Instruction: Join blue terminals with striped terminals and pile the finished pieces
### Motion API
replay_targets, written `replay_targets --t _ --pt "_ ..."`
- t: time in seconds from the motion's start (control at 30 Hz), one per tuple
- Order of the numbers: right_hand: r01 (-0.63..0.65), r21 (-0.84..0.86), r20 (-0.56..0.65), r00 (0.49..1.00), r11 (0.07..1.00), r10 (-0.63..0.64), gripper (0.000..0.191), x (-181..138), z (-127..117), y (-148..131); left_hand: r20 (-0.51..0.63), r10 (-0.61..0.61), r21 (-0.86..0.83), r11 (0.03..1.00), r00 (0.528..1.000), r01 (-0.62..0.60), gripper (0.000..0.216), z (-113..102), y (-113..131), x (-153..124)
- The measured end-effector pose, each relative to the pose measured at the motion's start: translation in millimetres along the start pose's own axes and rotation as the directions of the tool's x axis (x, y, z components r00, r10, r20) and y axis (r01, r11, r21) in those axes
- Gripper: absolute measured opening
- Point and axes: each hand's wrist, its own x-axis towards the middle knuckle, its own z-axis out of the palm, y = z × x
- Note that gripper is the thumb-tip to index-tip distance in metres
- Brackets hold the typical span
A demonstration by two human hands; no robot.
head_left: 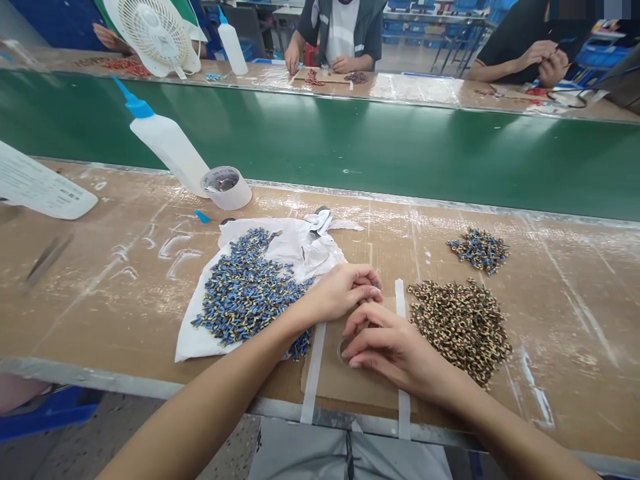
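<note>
My left hand [346,291] is over the cardboard pad, its fingers bent together in a pinch. A speck of blue shows at its fingertips, too small to name. Close below it, my right hand [387,343] has curled fingers; whatever they hold is hidden. Under the right fingers the rim of a clear round dish [341,351] partly shows. To the left, many small blue-and-yellow parts [250,287] lie heaped on a white cloth [193,343]. Right of my hands is a pile of small brown-and-cream ring-ended parts [463,327]. Behind that sits a smaller heap of blue-and-cream pieces [479,251].
White tape strips [313,380] edge the cardboard pad [360,390]. A squeeze bottle [170,147] and a tape roll [229,189] stand at the back left. Beyond runs a green conveyor belt [350,140]. Several people work across it, near a fan [153,30].
</note>
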Motion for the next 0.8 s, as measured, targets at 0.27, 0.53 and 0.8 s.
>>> replay_targets --t 0.27,0.53,0.8 --pt "-0.071 0.024 -0.021 0.997 0.997 0.072 0.011 -2 -2 3 -0.009 0.047 0.039 0.998 0.999 -0.047 0.009 2 4 1" --pt "-0.088 0.075 -0.079 0.992 0.993 0.094 0.009 0 -8 0 0.0 0.062 0.001 0.998 0.998 -0.062 0.009 2 3 1" --pt "-0.175 0.168 -0.419 0.878 0.97 0.231 0.009 -9 -37 4 0.071 -0.045 -0.112 0.992 0.997 0.052 0.003 9 10 0"
